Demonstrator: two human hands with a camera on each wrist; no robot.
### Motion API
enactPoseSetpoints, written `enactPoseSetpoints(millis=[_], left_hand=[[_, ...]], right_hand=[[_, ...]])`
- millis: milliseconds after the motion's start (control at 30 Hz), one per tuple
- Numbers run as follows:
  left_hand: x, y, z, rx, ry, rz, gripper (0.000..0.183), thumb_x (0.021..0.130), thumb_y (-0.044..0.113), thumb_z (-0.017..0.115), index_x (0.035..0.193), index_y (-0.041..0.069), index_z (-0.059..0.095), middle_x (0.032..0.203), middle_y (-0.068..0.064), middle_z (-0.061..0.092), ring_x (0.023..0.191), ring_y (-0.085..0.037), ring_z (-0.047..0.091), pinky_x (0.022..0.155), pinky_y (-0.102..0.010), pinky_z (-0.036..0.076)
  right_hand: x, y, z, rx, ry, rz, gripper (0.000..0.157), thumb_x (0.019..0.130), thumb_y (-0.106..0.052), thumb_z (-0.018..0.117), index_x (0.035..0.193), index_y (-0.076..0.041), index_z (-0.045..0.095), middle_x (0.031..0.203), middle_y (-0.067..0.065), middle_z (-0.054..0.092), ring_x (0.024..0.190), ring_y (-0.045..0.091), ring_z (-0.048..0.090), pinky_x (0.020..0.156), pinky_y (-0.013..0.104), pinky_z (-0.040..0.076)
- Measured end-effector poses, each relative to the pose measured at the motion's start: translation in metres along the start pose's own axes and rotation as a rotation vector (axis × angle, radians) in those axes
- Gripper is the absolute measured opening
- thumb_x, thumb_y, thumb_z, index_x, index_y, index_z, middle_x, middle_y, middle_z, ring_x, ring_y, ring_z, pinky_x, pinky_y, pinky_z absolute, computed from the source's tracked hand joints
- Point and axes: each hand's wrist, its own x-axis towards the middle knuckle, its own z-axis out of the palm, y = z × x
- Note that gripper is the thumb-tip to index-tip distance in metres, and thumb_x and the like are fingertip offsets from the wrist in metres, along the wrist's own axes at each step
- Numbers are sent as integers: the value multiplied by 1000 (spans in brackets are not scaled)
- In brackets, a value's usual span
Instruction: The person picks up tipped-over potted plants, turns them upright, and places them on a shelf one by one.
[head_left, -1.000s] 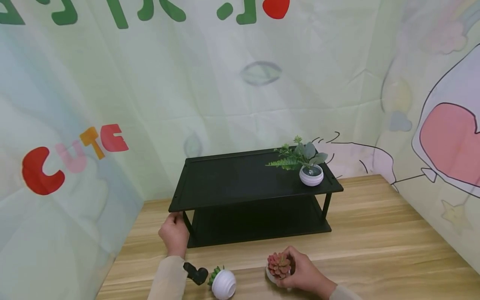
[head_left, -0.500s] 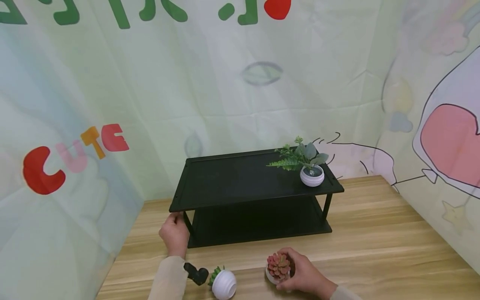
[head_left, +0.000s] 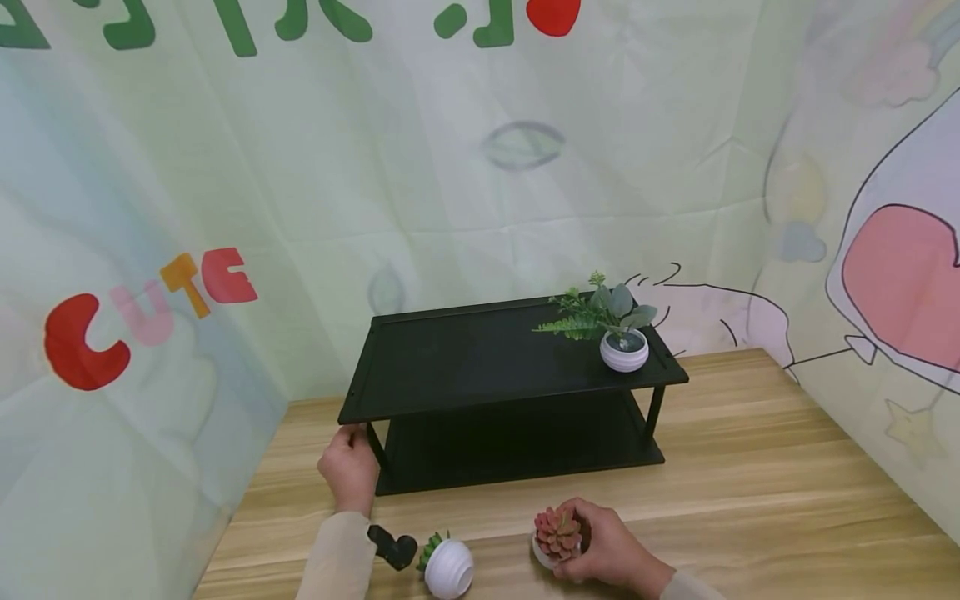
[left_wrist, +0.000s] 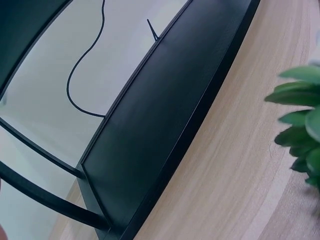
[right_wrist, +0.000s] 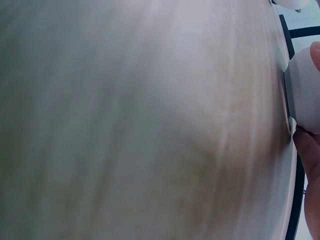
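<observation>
At the near left corner of a black two-tier shelf (head_left: 450, 358), my left hand (head_left: 348, 468) grips the shelf's end below the upper board. Its fingertips are partly hidden by that board. Toward the front of the table, my right hand (head_left: 611, 546) holds a red succulent (head_left: 557, 532) in a white pot (right_wrist: 305, 90), thumb and fingers around the pot. The pot stands upright, on or just over the wood; I cannot tell which. Between the forearms, a green succulent's white pot (head_left: 448, 570) lies tipped on its side, leaves (left_wrist: 305, 125) pointing left.
A white pot with leafy greenery (head_left: 624, 352) stands on the shelf's upper right end. The wooden table (head_left: 750, 467) runs out to printed cloth walls (head_left: 450, 183) behind and at both sides. A black device (head_left: 392, 547) sits at my left wrist.
</observation>
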Motion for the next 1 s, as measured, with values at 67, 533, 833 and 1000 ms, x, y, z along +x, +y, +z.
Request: enactPoseSetpoints(millis=[67, 533, 833, 1000], left_hand=[[0, 0, 0, -1, -5, -5, 22, 92, 12, 56, 82, -2, 69, 81, -20, 69, 68, -32, 62, 62, -43, 44], [0, -1, 2, 10, 3, 4, 20, 91, 11, 57, 82, -2, 69, 82, -20, 69, 69, -34, 62, 62, -44, 44], [-1, 0, 0, 6, -9, -1, 21, 92, 12, 56, 83, -2, 68, 82, -20, 69, 67, -33, 61, 60, -42, 43], [0, 0, 0, -3, -16, -4, 22, 92, 12, 55, 84, -3, 68, 82, -20, 69, 68, -32, 61, 61, -42, 43]], right_hand=[[0, 0, 0, -7, 0, 0, 51, 63, -18, 83, 106, -9, 56, 103, 5, 62, 87, 5, 59, 75, 19, 47], [4, -10, -5, -58, 46, -1, 50, 63, -19, 83, 105, -10, 58, 103, 4, 63, 87, 6, 59, 70, 21, 48], [11, -26, -11, -135, 96, -22, 49, 62, -19, 84, 102, -7, 58, 100, 6, 64, 84, 5, 60, 69, 22, 49], [15, -41, -16, -173, 130, -27, 49, 61, -20, 84, 100, -10, 56, 100, 5, 63, 85, 6, 59, 68, 22, 49]])
